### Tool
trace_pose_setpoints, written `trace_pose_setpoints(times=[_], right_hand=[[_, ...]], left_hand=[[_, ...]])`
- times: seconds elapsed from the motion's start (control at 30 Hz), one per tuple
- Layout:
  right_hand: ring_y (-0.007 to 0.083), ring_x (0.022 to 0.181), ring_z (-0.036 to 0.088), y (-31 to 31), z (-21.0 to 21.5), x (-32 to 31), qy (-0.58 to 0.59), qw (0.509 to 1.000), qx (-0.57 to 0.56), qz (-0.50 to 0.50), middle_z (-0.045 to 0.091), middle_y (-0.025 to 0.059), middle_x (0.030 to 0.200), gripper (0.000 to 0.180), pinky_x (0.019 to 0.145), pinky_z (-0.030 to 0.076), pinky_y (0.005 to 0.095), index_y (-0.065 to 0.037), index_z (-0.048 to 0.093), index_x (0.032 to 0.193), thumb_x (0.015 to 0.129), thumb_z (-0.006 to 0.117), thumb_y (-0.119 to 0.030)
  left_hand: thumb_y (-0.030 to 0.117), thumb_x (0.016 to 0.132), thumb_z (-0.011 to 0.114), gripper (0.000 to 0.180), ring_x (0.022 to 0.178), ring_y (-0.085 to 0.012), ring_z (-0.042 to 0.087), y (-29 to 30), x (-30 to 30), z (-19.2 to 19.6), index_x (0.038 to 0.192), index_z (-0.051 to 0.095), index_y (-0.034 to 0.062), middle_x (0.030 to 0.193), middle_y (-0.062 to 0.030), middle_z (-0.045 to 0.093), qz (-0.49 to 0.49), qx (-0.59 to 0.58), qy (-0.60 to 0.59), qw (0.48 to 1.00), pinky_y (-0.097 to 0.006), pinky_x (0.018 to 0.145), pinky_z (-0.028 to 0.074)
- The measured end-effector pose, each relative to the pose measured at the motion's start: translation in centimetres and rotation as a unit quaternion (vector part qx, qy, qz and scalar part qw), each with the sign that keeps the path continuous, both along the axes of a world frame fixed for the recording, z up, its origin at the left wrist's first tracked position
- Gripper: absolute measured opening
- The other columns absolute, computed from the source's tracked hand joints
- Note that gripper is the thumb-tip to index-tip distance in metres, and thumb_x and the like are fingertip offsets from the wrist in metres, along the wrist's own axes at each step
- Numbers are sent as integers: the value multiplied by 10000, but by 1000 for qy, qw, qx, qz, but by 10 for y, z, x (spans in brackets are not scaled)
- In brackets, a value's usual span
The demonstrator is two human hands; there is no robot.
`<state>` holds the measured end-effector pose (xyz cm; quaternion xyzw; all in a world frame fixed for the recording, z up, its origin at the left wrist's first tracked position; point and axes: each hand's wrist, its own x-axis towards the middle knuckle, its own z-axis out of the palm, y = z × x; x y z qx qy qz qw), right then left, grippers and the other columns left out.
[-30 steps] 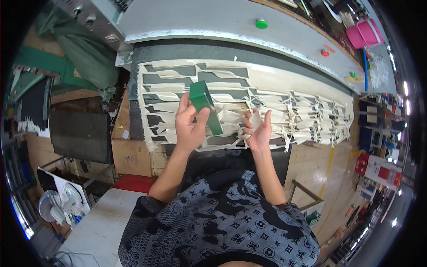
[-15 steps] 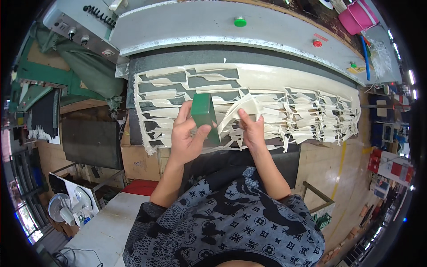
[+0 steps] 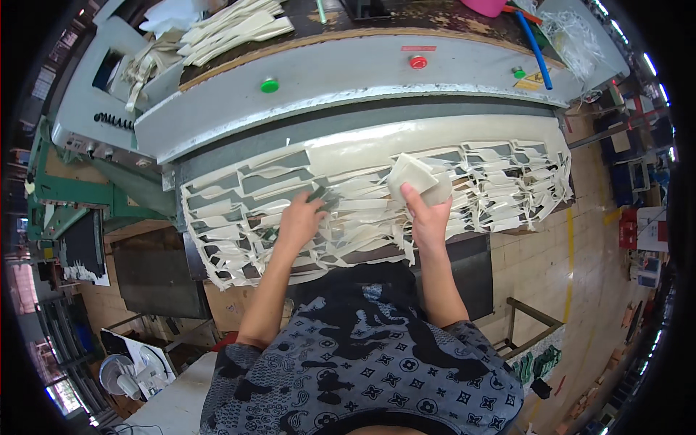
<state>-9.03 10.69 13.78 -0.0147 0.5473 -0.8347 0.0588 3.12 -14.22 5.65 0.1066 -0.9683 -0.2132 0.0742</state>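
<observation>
My left hand (image 3: 299, 221) is low over the cream sheet, its fingers bent round the edge of a dark green cutting die (image 3: 321, 194). Most of that die is hidden by the hand or blends with the dark gaps, and it looks slightly blurred. In my right hand (image 3: 429, 217) is a small stack of cut cream pieces (image 3: 415, 172), pinched with the thumb on top. Beneath both hands lies the cream sheet (image 3: 377, 141), cut into a web of thin strips and holes, with a solid band along its far side.
Behind the sheet runs a grey machine beam (image 3: 333, 69) with green buttons (image 3: 270, 85) and a red button (image 3: 418, 62). On the ledge above lie cream strips (image 3: 239, 29) and a blue rod (image 3: 535, 51). A white fan (image 3: 123, 375) stands at lower left.
My left hand has lowered the green die from upright in the air to the sheet. My right hand has turned the cream pieces flatter. The view has shifted, showing more of the ledge.
</observation>
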Motion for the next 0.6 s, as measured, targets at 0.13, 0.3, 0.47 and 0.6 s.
trace_pose_setpoints(times=[0.13,0.3,0.47,0.6], right_hand=[[101,793,673,36,10,-2,19,999,22,20,704,31,937,335,710,558,262,14,678,1041,849,919,-117],[83,827,684,47,-20,-5,-16,994,26,109,715,35,926,272,719,557,248,-26,664,958,846,908,-68],[71,784,605,53,-27,-24,-10,985,-48,164,631,-4,957,481,691,518,228,-53,601,1162,831,942,-131],[55,754,518,58,-33,-40,11,956,-69,283,559,-32,939,565,637,437,216,-84,543,1266,947,784,-483]], left_hand=[[166,934,768,273,1094,-394,711,37,-30,12,1167,738,28,1255,-229,700,36,151,106,982,-439,963,556],[145,979,710,367,1131,-413,697,136,-60,114,1309,656,-9,1235,-245,701,-89,305,122,940,-431,961,545],[130,1050,631,320,951,-307,725,164,-66,101,1322,614,-37,1082,-187,736,-121,347,78,927,-372,844,550],[217,1146,477,316,854,-237,692,187,-58,87,1310,601,-22,1020,-132,714,-47,448,54,891,-337,763,539]])
